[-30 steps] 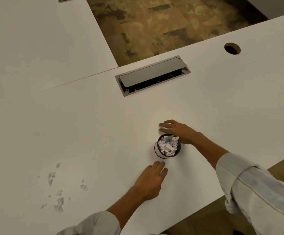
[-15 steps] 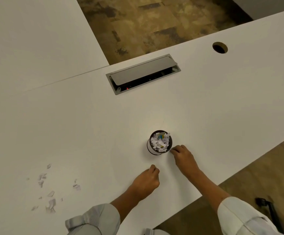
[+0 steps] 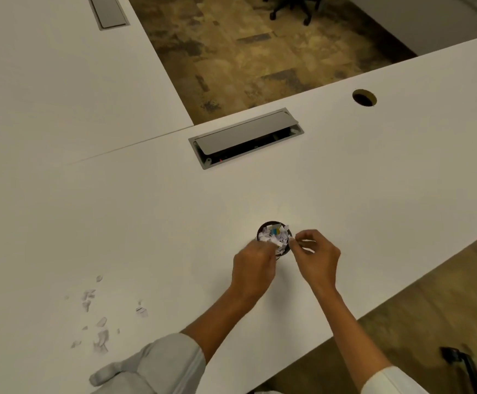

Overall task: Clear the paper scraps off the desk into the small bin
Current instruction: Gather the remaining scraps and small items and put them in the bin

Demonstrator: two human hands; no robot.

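Note:
A small dark round bin (image 3: 286,249) stands on the white desk (image 3: 374,180), heaped with white paper scraps (image 3: 273,236) and one blue-yellow bit. My left hand (image 3: 253,265) is at the bin's near-left rim, fingers curled, with white scraps at its fingertips. On the near-right side of the rim, my right hand (image 3: 315,257) pinches a small white scrap between thumb and fingertips. Several loose scraps (image 3: 98,322) lie scattered on the desk far to the left, apart from both hands.
A grey cable hatch (image 3: 246,137) with its lid ajar is set into the desk behind the bin. A round cable hole (image 3: 364,97) lies at the back right. The desk's front edge runs diagonally close behind my right arm. A second hatch (image 3: 109,11) is at the top left.
Both hands have lifted from the desk and come to the bin's rim. My right hand came round from behind the bin to its near right side.

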